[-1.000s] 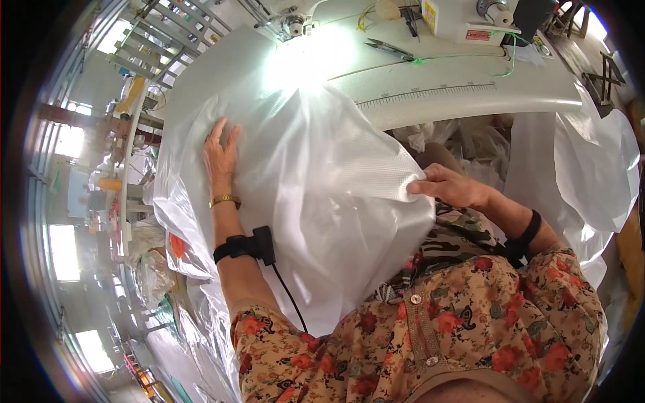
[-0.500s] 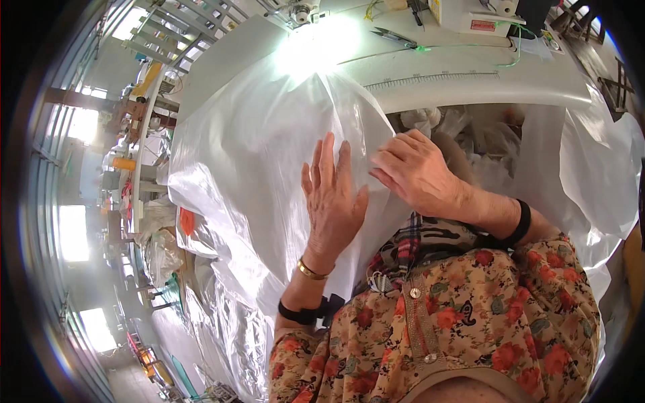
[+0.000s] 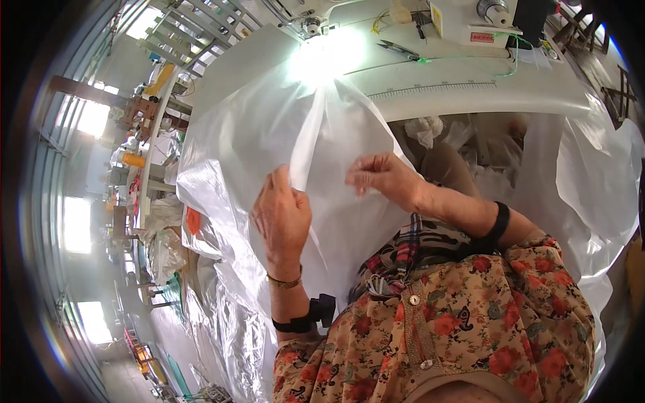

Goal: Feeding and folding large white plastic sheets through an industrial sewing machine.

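Observation:
A large, glossy, translucent white sheet (image 3: 232, 144), plastic-like, spreads over the worktable's front and hangs across my lap. Its far part gathers into folds under the bright lamp of a sewing machine (image 3: 312, 25). My left hand (image 3: 282, 218) pinches a raised fold of the sheet that runs up toward the lamp. To its right, my right hand (image 3: 390, 181) hovers over the sheet with curled fingers drawn together; anything between the fingertips is too small or blurred to tell.
A pair of thread snips (image 3: 398, 49) lies on the white worktable (image 3: 430, 70) beside a printed ruler scale. Green thread (image 3: 470, 58) trails toward the machine body at the right. More white sheeting (image 3: 561, 168) hangs at my right, and crumpled clear plastic sits below the table edge.
My left hand, flat and spread before, has moved left and closed on a fold of the sheet, lifting it. My right hand has shifted left, away from the sheet's right edge.

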{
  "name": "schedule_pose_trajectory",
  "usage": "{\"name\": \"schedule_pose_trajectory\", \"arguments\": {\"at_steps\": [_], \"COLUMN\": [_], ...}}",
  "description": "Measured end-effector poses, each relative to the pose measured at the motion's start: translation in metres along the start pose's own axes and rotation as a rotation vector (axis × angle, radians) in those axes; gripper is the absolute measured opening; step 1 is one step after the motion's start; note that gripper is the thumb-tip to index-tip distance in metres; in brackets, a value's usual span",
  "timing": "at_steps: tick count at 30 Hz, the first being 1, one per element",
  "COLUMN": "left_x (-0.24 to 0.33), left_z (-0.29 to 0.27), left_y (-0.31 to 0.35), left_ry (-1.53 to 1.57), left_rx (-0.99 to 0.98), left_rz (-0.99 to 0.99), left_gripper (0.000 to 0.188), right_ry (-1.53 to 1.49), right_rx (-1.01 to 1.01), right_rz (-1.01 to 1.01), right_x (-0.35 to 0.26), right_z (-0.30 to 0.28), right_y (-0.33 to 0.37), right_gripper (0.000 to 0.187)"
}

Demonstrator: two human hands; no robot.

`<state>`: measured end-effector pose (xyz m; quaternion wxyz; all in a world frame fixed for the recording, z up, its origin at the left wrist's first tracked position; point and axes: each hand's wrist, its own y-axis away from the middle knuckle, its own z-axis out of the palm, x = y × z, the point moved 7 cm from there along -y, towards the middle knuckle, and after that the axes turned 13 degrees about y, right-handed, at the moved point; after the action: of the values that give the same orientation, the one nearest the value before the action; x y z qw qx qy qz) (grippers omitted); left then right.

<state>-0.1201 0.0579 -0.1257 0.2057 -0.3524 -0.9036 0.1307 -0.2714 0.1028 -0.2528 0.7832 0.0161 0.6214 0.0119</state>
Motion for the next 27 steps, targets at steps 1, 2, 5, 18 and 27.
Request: {"name": "schedule_pose_trajectory", "arguments": {"at_steps": [1,2,5,18,27], "left_x": [0.002,0.007,0.02,-0.001,0.03], "left_z": [-0.003,-0.006,-0.008,-0.036,-0.002], "left_y": [-0.002,-0.003,-0.005,-0.026,-0.03], "left_ry": [0.002,-0.024,-0.08,0.57,0.612], "left_rx": [0.003,0.002,-0.015,-0.061,-0.322], "left_rz": [-0.002,0.028,0.061,-0.043,0.035], "left_gripper": [0.032,0.032,0.03,0.006,0.007], "right_ry": [0.033,0.065,0.13,-0.243,0.086], "right_rx": [-0.037,-0.074,-0.088,-0.108,-0.109], "right_rz": [-0.017,-0.033,-0.031,0.209,-0.132], "right_x": [-0.014,-0.027,-0.025,-0.03,-0.065], "right_z": [0.006,0.012,0.012,0.032,0.042], "right_y": [0.009,0.017,0.022,0.028,0.037], "right_gripper": [0.018,0.019,0.022,0.014,0.023]}}
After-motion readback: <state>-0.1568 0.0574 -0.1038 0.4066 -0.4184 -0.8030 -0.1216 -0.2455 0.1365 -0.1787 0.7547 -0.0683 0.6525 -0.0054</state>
